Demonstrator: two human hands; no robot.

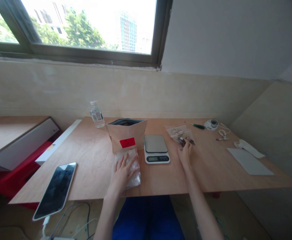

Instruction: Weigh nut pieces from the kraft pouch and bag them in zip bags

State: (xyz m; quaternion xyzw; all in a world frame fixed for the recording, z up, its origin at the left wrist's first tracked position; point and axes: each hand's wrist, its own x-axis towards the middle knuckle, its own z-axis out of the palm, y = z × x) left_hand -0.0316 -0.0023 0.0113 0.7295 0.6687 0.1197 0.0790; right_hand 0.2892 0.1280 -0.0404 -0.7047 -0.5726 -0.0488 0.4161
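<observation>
- The clear plastic bag (133, 170) lies flat on the bench (210, 173) directly under the left grip (122, 173), its far end just touching the foot of a kraft paper pouch (126, 136).
- The left grip is wide open, with the fingers spread and the palm pressing down on the bag; it rests on the bag and does not pinch it.
- The plastic looks crumpled and glossy, and whatever is inside cannot be made out.
- The right grip (184, 154) sits at the near edge of a small transparent bag (178, 132), with the fingers gathered close together beside a cluster of dark small parts (185, 141).
- The fingertips touch or nearly touch that cluster; whether they have hold of it cannot be told.
- The pouch stands upright with its dark-lined mouth open and a red label on its front.
- A digital kitchen scale (156, 149) sits between the two grips, touching neither.
- Beyond the right grip lie a green-handled screwdriver (197, 126), a round white device (211, 124) and a white cable (223, 134).
- Farther right are a grey sheet (249, 161) and a crumpled white cloth (248, 148).
- A water bottle (96, 114) stands behind the pouch, and a smartphone (54, 191) lies at the bench's near left corner.
</observation>
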